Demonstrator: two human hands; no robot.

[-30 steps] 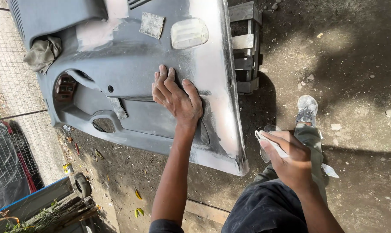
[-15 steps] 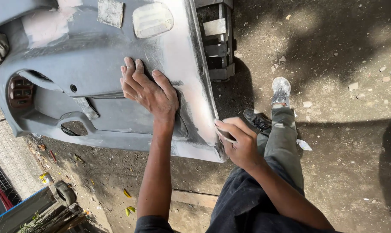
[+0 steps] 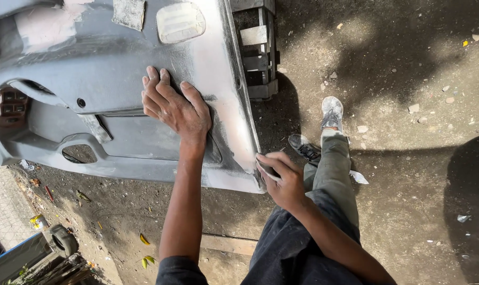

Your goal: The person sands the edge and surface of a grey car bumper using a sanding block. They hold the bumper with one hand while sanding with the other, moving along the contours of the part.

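Fingers (image 3: pixel 160 87) of the left hand (image 3: pixel 176 108) are lying spread and flat on the grey door panel (image 3: pixel 118 105), pressing on its upper face and gripping nothing. The right hand (image 3: pixel 284 182) is curling its fingers (image 3: pixel 274 161) around a small flat sheet (image 3: pixel 266 170), probably sandpaper, at the panel's near right corner; how tightly it is pinching I cannot tell.

Compared with half a second ago, the left hand is staying on the same spot of the panel, while the right hand is sitting a little nearer the corner edge, now touching it. The view is also shifting slightly, showing less of the panel's left end.

The panel is lying across the left of the scene, propped on a pallet (image 3: pixel 258 53) at its far right side. Its pale sanded strip (image 3: pixel 226 100) is running just right of the left fingers. A window switch block (image 3: pixel 10 108) is sitting in the recess at the panel's left end. The person's grey shoe (image 3: pixel 332 112) is resting on the dirt ground (image 3: pixel 408 158) to the right.
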